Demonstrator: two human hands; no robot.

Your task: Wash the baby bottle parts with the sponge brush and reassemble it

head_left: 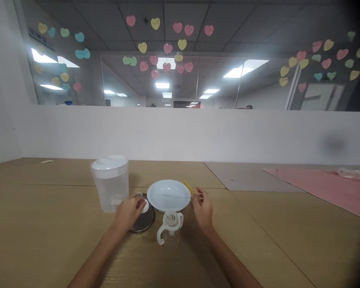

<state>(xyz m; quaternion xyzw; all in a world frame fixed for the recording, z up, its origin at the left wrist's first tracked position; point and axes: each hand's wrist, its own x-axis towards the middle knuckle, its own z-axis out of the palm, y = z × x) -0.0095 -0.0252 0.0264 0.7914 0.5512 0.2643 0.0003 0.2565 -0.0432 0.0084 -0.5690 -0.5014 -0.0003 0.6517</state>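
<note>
My left hand [130, 211] has its fingers closed on a white round piece [145, 207] on top of a dark metal bowl-like object [144, 222]. To the right, my right hand [203, 206] pinches a thin stick-like item [180, 196], which reaches left over a white plate [168, 185]. A yellow piece [187, 186] lies at the plate's right edge beside my right fingertips. Between my hands, in front of the plate, stands a clear bottle [171, 236] with a white handled top.
A translucent lidded pitcher [112, 192] stands behind my left hand. On the right, a grey sheet [252, 178] and a pink cloth [312, 186] cover part of the brown table [48, 224]. A white wall [168, 134] with windows above closes off the far side.
</note>
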